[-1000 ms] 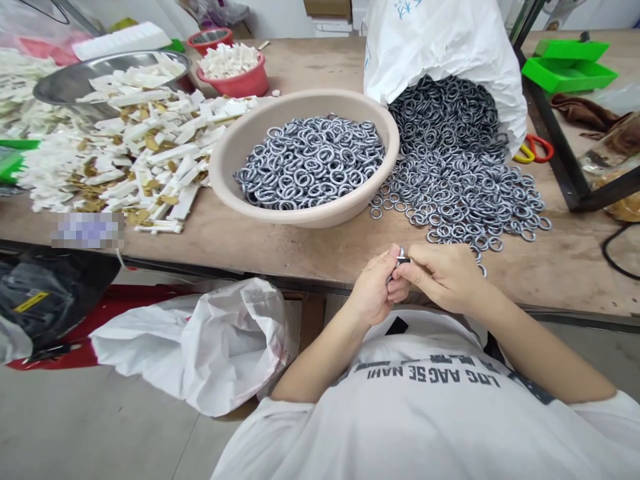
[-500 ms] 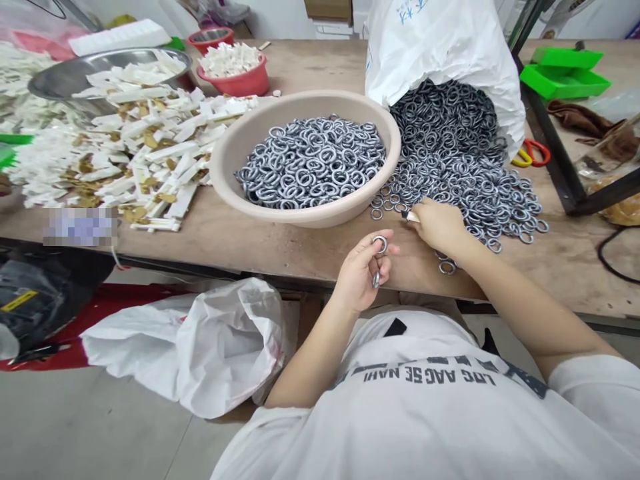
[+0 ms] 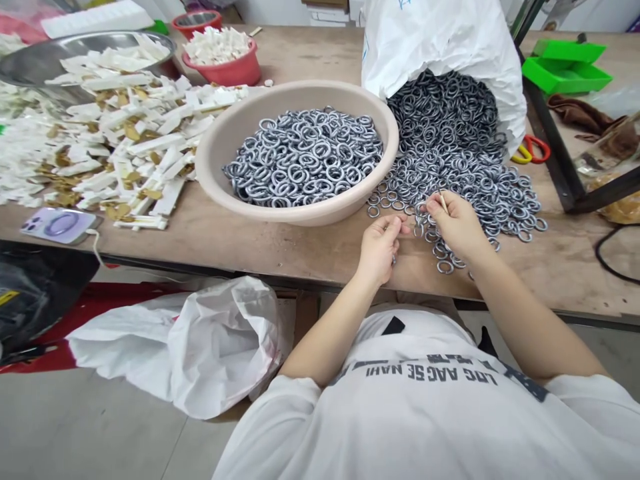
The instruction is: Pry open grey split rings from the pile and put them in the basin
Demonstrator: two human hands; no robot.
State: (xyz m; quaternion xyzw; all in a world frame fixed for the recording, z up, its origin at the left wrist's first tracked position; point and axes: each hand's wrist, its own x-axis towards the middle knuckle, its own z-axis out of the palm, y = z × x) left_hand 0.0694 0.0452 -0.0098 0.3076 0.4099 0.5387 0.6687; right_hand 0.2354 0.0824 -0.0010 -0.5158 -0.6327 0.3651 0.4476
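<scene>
My left hand [image 3: 379, 250] is closed near the table's front edge, and a small grey bit of a ring shows at its lower fingers. My right hand [image 3: 460, 225] is closed around a thin pale stick-like tool [image 3: 443, 202]; its tip is hidden. The right fingertips are at the near edge of a spread of loose grey rings [image 3: 480, 193], with several rings just below them. These rings spill from a white sack [image 3: 440, 40] lying on its side. Left of the hands stands a beige basin [image 3: 215, 180] heaped with similar grey rings [image 3: 310, 160].
White strips with brownish pieces [image 3: 130, 147] cover the table's left side, beside a steel bowl [image 3: 30, 67] and a red bowl [image 3: 230, 70]. A lavender phone [image 3: 60, 225] lies at the front edge. Green trays [image 3: 565, 77], red-and-yellow-handled scissors [image 3: 537, 150] and a black frame [image 3: 555, 147] are right.
My left hand has moved right and turned, so the ring at its fingertips no longer shows plainly. My right hand has turned, its tool now pointing up, and several rings have shifted toward me.
</scene>
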